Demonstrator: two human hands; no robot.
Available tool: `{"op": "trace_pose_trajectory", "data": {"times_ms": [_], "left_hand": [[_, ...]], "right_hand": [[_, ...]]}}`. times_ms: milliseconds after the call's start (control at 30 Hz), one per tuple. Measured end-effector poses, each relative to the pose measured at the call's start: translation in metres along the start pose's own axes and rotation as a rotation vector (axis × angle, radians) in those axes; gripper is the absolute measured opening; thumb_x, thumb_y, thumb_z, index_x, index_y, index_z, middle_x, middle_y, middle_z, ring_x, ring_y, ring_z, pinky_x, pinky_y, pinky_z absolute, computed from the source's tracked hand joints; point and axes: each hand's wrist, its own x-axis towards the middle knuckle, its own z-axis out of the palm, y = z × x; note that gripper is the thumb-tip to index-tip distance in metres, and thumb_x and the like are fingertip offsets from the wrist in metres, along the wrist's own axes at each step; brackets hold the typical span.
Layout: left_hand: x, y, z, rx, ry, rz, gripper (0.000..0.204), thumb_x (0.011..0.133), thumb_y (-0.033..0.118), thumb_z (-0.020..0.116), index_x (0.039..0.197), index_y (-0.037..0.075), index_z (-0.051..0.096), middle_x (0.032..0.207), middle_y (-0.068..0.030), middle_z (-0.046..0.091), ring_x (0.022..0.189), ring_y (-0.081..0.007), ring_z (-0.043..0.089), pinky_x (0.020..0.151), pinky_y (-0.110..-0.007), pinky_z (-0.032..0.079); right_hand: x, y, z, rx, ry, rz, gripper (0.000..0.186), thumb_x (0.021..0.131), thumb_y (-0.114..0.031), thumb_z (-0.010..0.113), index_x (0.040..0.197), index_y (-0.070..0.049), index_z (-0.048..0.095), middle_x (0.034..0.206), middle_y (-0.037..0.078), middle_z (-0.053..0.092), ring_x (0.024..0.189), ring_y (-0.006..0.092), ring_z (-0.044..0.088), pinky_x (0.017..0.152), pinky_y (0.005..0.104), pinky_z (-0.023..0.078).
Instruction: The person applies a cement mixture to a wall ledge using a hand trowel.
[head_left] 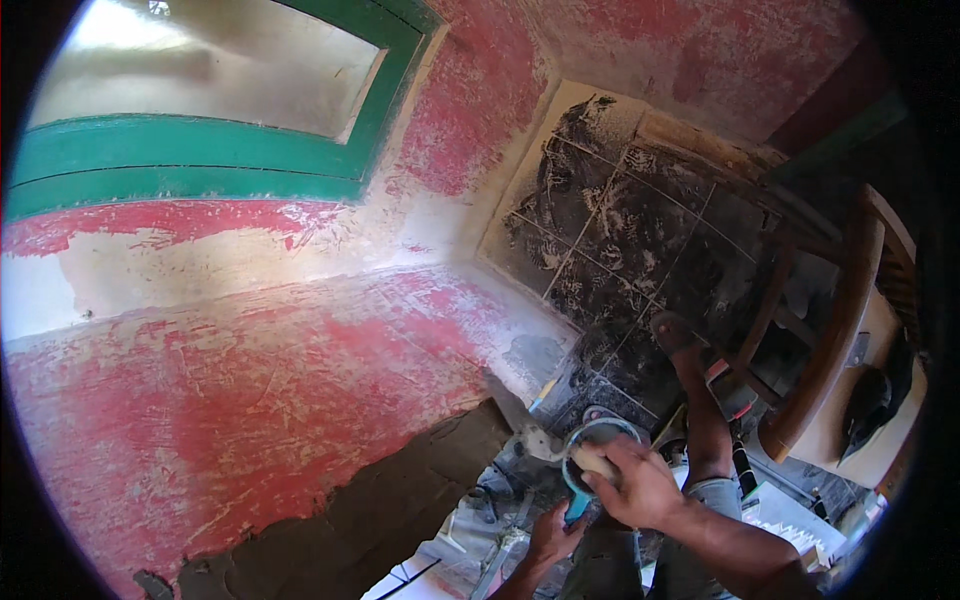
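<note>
My left hand (550,535) grips the teal handle of a round dipper (577,505) low in the picture. My right hand (645,485) is closed on the pale handle of a trowel (593,462) over the dipper, whose inside is mostly hidden by it. A grey, smeared blade reaches left from there toward the wall. The lower wall (250,400) has scraped red paint, with a band of dark grey render (330,520) along its bottom.
A green-framed window (180,160) is upper left. Dusty black tiles (620,240) lie in the corner beside my feet (675,335). At right stands a wooden chair (815,370) with a dark object (870,405) on its seat. Tools and sheets lie below.
</note>
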Motion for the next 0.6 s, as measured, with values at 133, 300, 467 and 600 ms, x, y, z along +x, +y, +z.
{"op": "trace_pose_trajectory", "data": {"times_ms": [133, 300, 467, 600], "left_hand": [[-0.003, -0.007, 0.0, 0.074, -0.006, 0.003, 0.037, 0.087, 0.029, 0.076, 0.111, 0.004, 0.064, 0.079, -0.0188, 0.071, 0.068, -0.0374, 0.071, 0.062, -0.047, 0.055], [-0.006, -0.022, 0.006, -0.004, -0.003, 0.071, 0.039, 0.087, 0.03, 0.077, 0.113, 0.004, 0.063, 0.08, -0.0191, 0.07, 0.067, -0.0376, 0.07, 0.06, -0.046, 0.054], [-0.006, -0.012, 0.0, -0.016, 0.054, 0.138, 0.038, 0.088, 0.032, 0.076, 0.115, 0.006, 0.065, 0.081, -0.0191, 0.071, 0.069, -0.0364, 0.07, 0.063, -0.044, 0.055], [-0.003, 0.006, -0.005, -0.037, -0.026, -0.021, 0.038, 0.089, 0.032, 0.075, 0.116, 0.007, 0.066, 0.082, -0.0189, 0.071, 0.072, -0.0353, 0.071, 0.066, -0.045, 0.055]], "right_hand": [[-0.006, 0.005, 0.025, -0.095, -0.081, 0.004, 0.037, 0.093, -0.027, 0.072, 0.125, -0.011, 0.066, 0.106, 0.015, 0.065, 0.093, 0.0387, 0.067, 0.076, 0.0469, 0.056], [-0.049, 0.007, 0.021, -0.215, -0.081, -0.086, 0.043, 0.089, -0.027, 0.074, 0.131, -0.018, 0.067, 0.104, 0.008, 0.063, 0.078, 0.0303, 0.07, 0.069, 0.0442, 0.058], [-0.068, 0.014, -0.02, -0.103, -0.063, -0.034, 0.042, 0.086, -0.018, 0.077, 0.127, -0.011, 0.068, 0.099, 0.012, 0.066, 0.084, 0.0321, 0.069, 0.069, 0.0416, 0.059], [-0.029, 0.022, -0.018, -0.108, 0.046, -0.03, 0.04, 0.087, -0.02, 0.075, 0.125, -0.009, 0.068, 0.097, 0.018, 0.067, 0.08, 0.0397, 0.069, 0.073, 0.0456, 0.06]]}}
